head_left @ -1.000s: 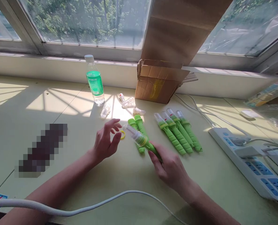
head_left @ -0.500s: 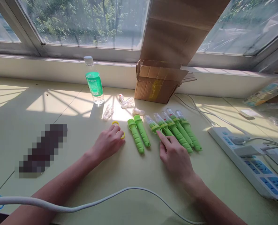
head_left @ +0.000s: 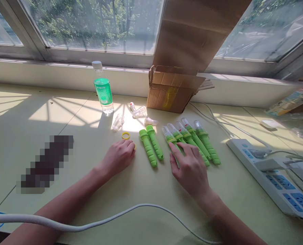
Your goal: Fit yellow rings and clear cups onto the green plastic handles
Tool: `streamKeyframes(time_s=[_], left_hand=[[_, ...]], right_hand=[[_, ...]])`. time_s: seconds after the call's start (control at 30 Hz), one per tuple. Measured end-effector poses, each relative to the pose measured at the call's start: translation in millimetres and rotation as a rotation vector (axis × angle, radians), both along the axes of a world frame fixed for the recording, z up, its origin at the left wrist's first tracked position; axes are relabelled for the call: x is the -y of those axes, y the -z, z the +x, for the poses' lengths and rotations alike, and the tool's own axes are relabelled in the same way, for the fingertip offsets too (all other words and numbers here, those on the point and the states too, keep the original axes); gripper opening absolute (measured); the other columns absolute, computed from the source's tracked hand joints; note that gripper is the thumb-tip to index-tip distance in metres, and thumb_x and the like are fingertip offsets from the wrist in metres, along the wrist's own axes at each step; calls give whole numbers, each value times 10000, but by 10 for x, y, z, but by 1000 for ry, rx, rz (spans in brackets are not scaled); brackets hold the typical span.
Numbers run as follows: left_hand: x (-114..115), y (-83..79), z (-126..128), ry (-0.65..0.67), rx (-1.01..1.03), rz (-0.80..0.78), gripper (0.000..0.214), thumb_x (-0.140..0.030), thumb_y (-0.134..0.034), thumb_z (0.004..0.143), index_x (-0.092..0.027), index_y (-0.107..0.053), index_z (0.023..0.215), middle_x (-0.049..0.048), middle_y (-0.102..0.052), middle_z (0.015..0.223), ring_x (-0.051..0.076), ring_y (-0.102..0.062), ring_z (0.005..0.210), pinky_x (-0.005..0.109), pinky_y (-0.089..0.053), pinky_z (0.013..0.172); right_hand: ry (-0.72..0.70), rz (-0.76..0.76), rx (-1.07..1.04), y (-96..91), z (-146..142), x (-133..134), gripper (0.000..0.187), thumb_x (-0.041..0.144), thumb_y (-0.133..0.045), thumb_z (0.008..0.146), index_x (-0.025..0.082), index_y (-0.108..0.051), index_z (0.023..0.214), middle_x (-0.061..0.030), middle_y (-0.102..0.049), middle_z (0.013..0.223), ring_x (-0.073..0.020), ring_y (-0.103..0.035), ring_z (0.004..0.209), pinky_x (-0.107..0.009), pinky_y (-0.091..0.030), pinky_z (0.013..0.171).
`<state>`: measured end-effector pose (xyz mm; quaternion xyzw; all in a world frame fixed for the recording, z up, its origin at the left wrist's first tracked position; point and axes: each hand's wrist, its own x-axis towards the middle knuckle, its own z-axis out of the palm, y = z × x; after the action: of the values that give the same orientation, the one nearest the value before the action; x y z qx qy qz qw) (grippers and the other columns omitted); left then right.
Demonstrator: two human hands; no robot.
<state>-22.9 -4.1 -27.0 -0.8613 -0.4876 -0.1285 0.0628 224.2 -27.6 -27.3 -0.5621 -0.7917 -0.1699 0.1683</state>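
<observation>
My left hand (head_left: 118,157) rests on the table with its fingers curled down over a yellow ring (head_left: 135,147), of which only an edge shows. A second yellow ring (head_left: 125,135) lies free just beyond it. My right hand (head_left: 190,167) lies open, fingers spread flat on the near ends of a row of several green tools with clear caps (head_left: 192,137). Between my hands lie two green handles without caps (head_left: 151,147), side by side. Clear caps (head_left: 118,121) and small clear parts (head_left: 140,111) lie farther back in the sunlight.
A bottle with a green label (head_left: 103,89) and an open cardboard box (head_left: 171,90) stand by the window ledge. A white power strip (head_left: 271,177) with plugs lies at the right. A white cable (head_left: 95,223) crosses the near table edge. A blurred dark patch (head_left: 47,161) is at the left.
My right hand laid the capped green tool down at the left end of the row and now rests flat on it. My left hand dropped onto the table over a yellow ring.
</observation>
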Motion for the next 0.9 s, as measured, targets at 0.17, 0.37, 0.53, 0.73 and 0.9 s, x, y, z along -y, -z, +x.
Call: streamKeyframes(time_s=[0.17,0.37,0.53,0.73,0.9], left_hand=[[7,5,9,-53,98,-20,139,-208,-439,882,-177,-521,774,45,-628,787,173,-610,725,258,-462,568],[-10,1,-12,-36,436,-170,91,-223,-483,857,-189,-510,776,70,-674,962,195,-658,893,291,-518,695],[4,-26,6,-5,618,-264,79,-236,-509,853,-184,-528,796,47,-692,930,140,-657,732,272,-535,667],[32,-54,51,61,827,-339,135,-217,-544,833,-184,-554,964,30,-662,894,120,-658,752,223,-551,623],[3,-12,44,144,897,-332,281,-121,-549,781,-173,-567,1056,61,-634,983,144,-625,879,283,-574,754]], right_hand=[[-223,-123,-23,26,-121,30,349,217,-480,902,176,-580,1233,-127,-580,1177,-282,-479,1104,-406,-393,902],[-174,-132,-57,44,-138,40,212,206,-471,919,154,-648,1024,-113,-635,1019,-252,-527,995,-365,-379,849],[-83,-138,-29,41,-124,46,165,235,-495,908,155,-612,823,-101,-626,896,-240,-549,887,-335,-392,765],[40,-155,4,92,-198,76,248,243,-500,864,117,-556,1070,-95,-629,879,-206,-577,710,-298,-371,564],[57,-210,27,95,-247,140,425,252,-466,845,87,-491,1235,-101,-648,918,-189,-594,650,-294,-320,479]])
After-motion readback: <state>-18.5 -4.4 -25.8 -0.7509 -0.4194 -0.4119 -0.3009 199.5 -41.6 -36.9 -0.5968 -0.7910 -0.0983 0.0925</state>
